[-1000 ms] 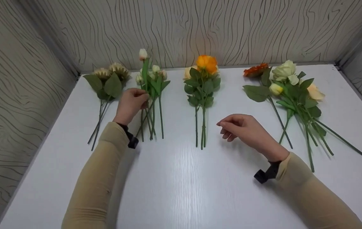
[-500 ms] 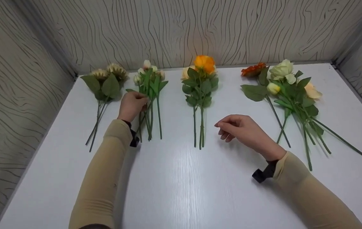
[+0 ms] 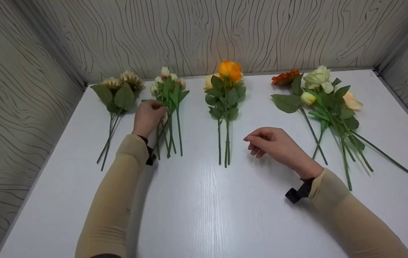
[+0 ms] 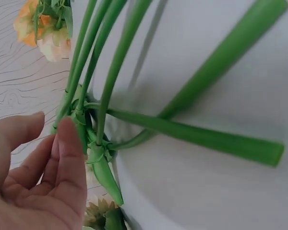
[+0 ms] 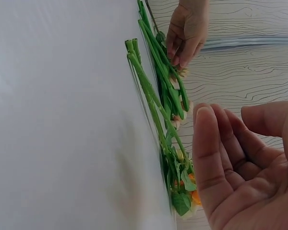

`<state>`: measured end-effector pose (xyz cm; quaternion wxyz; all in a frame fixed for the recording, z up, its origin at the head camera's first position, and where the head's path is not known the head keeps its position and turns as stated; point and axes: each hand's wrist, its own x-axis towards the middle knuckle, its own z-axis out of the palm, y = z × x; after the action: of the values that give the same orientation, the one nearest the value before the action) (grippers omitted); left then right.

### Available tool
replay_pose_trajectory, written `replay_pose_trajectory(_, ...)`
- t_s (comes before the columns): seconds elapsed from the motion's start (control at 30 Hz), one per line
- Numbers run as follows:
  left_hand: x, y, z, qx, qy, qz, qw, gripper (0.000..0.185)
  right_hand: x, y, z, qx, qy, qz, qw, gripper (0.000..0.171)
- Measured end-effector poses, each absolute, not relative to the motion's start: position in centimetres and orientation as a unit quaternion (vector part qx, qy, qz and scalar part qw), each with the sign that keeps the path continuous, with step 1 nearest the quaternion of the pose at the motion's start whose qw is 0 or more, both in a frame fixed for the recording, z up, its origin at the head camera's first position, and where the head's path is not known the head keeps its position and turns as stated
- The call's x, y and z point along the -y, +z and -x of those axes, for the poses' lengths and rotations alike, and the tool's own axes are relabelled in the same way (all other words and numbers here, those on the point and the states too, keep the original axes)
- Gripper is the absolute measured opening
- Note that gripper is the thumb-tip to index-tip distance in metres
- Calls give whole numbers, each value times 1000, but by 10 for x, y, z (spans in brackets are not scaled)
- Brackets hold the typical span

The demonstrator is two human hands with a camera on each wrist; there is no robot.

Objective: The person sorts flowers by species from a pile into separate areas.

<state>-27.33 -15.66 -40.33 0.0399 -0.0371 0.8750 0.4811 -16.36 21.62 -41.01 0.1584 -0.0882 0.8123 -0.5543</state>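
A white table (image 3: 204, 215) with a faint wood grain fills most of the head view, closed in on three sides by pale walls (image 3: 225, 32) printed with dark wavy lines. No brand, label or writing can be read anywhere.

Four lots of artificial flowers lie across the far half of the table, heads toward the back wall. The largest is the loose pile (image 3: 327, 104) at the right, with cream, pale green and orange heads and stems fanning toward the right edge. At the centre lies the orange bunch (image 3: 226, 96), stems straight toward the person. Left of it is the bud bunch (image 3: 169, 95), small white buds on long green stems. At the far left lies the sunflower pair (image 3: 119, 94), well apart from the pile.

The left hand (image 3: 148, 116) rests on the left side of the bud bunch, at the leafy part of its stems; in the left wrist view its fingers (image 4: 69, 163) are nearly straight and touch the stems without closing round them. The right hand (image 3: 273, 145) hovers over bare table between the orange bunch and the pile, fingers loosely curled, holding nothing.
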Motion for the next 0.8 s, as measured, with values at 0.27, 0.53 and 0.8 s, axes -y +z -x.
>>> replay_pose_trajectory(0.27,124,-396,265,-901,430,-57,-8,45,-240,-397,166,-842,-521,61,126,41)
replay_pose_trajectory(0.53,62,-397,237,-917,341,-205,-30,44,-295,-374,161,-885,-449,17,122,49)
replay_pose_trajectory(0.8,4,-395,197,-894,244,-375,-34,49,-368,-357,165,-922,-379,-48,64,56)
